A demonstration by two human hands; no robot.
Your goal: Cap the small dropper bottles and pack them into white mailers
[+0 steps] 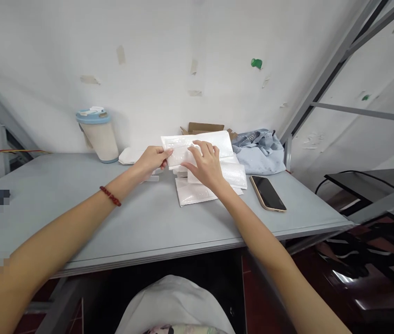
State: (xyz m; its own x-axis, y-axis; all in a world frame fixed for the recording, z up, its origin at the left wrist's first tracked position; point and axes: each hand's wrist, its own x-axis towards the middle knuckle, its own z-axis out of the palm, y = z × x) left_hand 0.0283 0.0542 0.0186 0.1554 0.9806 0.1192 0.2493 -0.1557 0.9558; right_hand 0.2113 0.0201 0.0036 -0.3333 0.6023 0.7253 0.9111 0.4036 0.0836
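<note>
My left hand [154, 160] pinches the left end of a white padded envelope [217, 139], thumb on top. Over the front of that envelope is my right hand [205, 162], its thumb and curved fingers spread apart; whether the fingertips touch it I cannot tell. Beneath and in front lie more white padded envelopes [197, 194] in a loose pile, partly hidden by my right hand and wrist. Some flat white pieces [130, 155] rest on the table behind my left hand.
A grey table [141, 218] stands against a white wall. On it are a blue-lidded cup [99, 137] at left, a phone [268, 194] right of the pile, crumpled light-blue cloth [262, 155] and a brown cardboard box [205, 127] behind. A metal frame [322, 88] rises at right.
</note>
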